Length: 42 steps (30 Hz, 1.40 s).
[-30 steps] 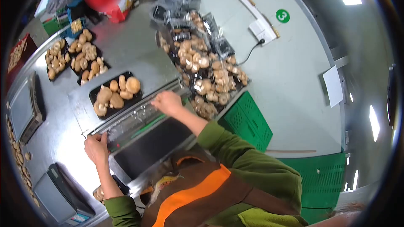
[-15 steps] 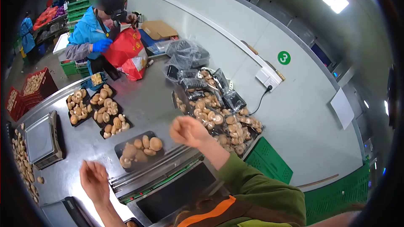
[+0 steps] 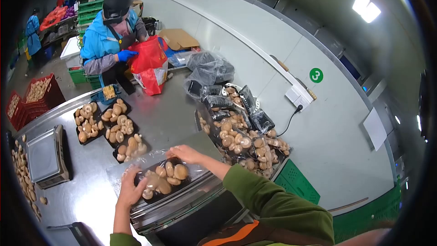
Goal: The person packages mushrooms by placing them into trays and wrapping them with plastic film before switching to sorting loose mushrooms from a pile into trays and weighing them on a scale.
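Note:
A black tray of mushrooms (image 3: 165,177) lies in front of me at the near edge of the steel table. Clear plastic film (image 3: 152,157) stretches across and behind it. At the tray's left end, my left hand (image 3: 130,187) grips the film, its thumb towards the mushrooms. My right hand (image 3: 185,154) is closed on the film at the tray's far right corner, fingertips pointing left. Just beyond the film are more filled trays, one with mushrooms (image 3: 132,148) partly behind its edge and another tray (image 3: 88,123) farther left.
A pile of film-wrapped mushroom packs (image 3: 236,136) lies right, by the white wall. Left are a scale (image 3: 44,155) and loose mushrooms (image 3: 22,168). Across the table a co-worker in blue (image 3: 98,41) handles a red bag (image 3: 150,64). A green crate (image 3: 298,182) stands at right.
Both hands came down from above the table to the tray and now hold film stretched over it. The co-worker's red bag has shifted slightly, and my view has tilted a little.

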Tool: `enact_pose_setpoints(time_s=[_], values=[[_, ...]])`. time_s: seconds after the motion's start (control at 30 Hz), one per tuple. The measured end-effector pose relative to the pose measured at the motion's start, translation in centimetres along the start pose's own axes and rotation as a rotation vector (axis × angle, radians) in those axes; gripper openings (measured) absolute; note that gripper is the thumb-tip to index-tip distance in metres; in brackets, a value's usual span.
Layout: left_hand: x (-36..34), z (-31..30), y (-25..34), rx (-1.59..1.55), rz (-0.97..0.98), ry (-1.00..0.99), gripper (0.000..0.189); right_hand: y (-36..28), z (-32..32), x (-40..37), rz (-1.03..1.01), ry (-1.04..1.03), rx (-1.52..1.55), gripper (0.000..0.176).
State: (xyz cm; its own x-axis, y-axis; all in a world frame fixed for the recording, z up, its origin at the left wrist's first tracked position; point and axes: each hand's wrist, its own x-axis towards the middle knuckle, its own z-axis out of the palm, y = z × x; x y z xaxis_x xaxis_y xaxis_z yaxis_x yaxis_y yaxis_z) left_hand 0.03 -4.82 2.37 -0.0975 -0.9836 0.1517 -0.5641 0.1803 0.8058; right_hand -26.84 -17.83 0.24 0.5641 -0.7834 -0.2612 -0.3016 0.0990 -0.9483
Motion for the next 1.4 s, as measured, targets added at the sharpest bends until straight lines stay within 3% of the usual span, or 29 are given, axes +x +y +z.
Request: enact_pose_setpoints(time_s=[0.07, 0.1, 0.17, 0.2, 0.27, 0.33, 0.37, 0.43, 0.47, 0.53, 0.57, 0.6, 0.63, 0.67, 0.7, 0.77, 0.83, 0.9, 1.0, 1.03, 1.07, 1.1, 1.17, 1.3, 1.4], values=[[-0.4, -0.1, 0.2, 0.001, -0.029, -0.004, 0.053, -1.1, -0.2, -0.1, -0.053, -0.012, -0.288, 0.051], [-0.4, -0.2, 0.3, 0.002, -0.026, -0.004, 0.053, -1.7, -0.5, -0.1, -0.055, -0.01, -0.288, 0.051], [-0.8, -0.2, 0.6, -0.198, -0.155, -0.069, 0.055, -3.8, -0.6, -0.8, 0.284, -0.132, -0.442, 0.065], [-1.0, -0.1, 0.6, -0.235, -0.16, -0.035, 0.055, -3.7, -0.8, -1.1, 0.287, -0.134, -0.439, 0.065], [-1.7, 0.1, 0.4, -0.379, -0.163, 0.015, 0.059, -3.7, -0.9, -2.7, 0.453, -0.139, -0.211, 0.07], [-2.7, 0.1, -0.7, -0.654, -0.245, 0.025, 0.06, -2.4, -1.9, -4.3, 0.385, -0.162, -0.006, 0.067], [-3.2, -0.1, -0.1, -0.706, -0.276, 0.066, 0.042, -1.4, -2.0, -4.7, 0.359, -0.167, 0.081, 0.062], [-4.6, -1.1, -1.8, -0.704, -0.483, -0.097, 0.027, 0.1, -1.9, -5.9, 0.313, -0.166, 0.158, 0.055], [-5.1, -0.8, -2.4, -0.706, -0.49, -0.099, 0.027, 0.3, -1.7, -6.3, 0.255, -0.158, 0.234, 0.049], [-5.6, 0.9, -3.6, -0.432, -0.505, 0.073, 0.029, 0.6, -0.9, -6.8, 0.268, -0.072, 0.269, 0.045], [-5.4, 1.8, -3.8, -0.43, -0.508, 0.067, 0.029, 0.2, -0.3, -7.1, 0.274, 0.017, 0.301, 0.041], [-5.1, 2.8, -3.9, -0.43, -0.496, 0.221, 0.031, -0.2, 0.6, -7.2, 0.252, 0.162, 0.279, 0.039], [-4.9, 3.2, -3.5, -0.428, -0.484, 0.372, 0.034, -0.3, 1.0, -8.0, 0.262, 0.166, 0.287, 0.039], [-4.5, 1.8, 1.3, -0.529, -0.591, 0.374, 0.038, -0.4, 1.3, -8.6, 0.185, 0.261, 0.148, 0.039], [-5.1, 2.1, 1.9, -0.523, -0.596, 0.362, 0.038, -0.4, 1.9, -9.3, 0.107, 0.356, 0.011, 0.039], [-6.1, 2.7, 2.5, -0.301, -0.449, 0.503, 0.038, -1.3, 2.7, -13.1, 0.054, 0.389, 0.013, 0.04], [-9.8, 3.7, 3.2, -0.358, -0.377, 0.459, 0.038, -1.9, 4.2, -19.0, 0.224, 0.315, 0.238, 0.039], [-13.4, 4.2, 4.1, -0.511, -0.546, 0.308, 0.037, -1.4, 5.3, -22.4, 0.347, 0.255, 0.265, 0.037], [-16.8, 4.5, 4.6, -0.238, -0.457, 0.147, 0.04, 0.8, 6.1, -25.4, 0.428, 0.19, 0.359, 0.037], [-17.3, 5.0, 4.3, -0.286, -0.543, 0.101, 0.041, 1.9, 6.2, -25.4, 0.426, 0.174, 0.385, 0.038], [-17.8, 5.8, 4.3, -0.199, -0.471, 0.147, 0.041, 2.5, 6.9, -25.4, 0.398, 0.29, 0.197, 0.039], [-18.1, 6.6, 4.9, -0.248, -0.524, 0.195, 0.041, 3.0, 7.9, -25.2, 0.36, 0.398, 0.004, 0.042], [-18.4, 8.1, 4.9, -0.225, -0.521, 0.299, 0.04, 4.8, 9.0, -25.0, 0.335, 0.508, -0.033, 0.042], [-19.5, 9.9, 5.3, -0.189, -0.488, 0.316, 0.037, 9.3, 11.1, -27.6, 0.252, 0.698, -0.137, 0.037], [-20.7, 11.3, 5.8, -0.075, -0.491, 0.194, 0.035, 10.0, 11.0, -32.0, 0.173, 0.813, -0.24, 0.033]])
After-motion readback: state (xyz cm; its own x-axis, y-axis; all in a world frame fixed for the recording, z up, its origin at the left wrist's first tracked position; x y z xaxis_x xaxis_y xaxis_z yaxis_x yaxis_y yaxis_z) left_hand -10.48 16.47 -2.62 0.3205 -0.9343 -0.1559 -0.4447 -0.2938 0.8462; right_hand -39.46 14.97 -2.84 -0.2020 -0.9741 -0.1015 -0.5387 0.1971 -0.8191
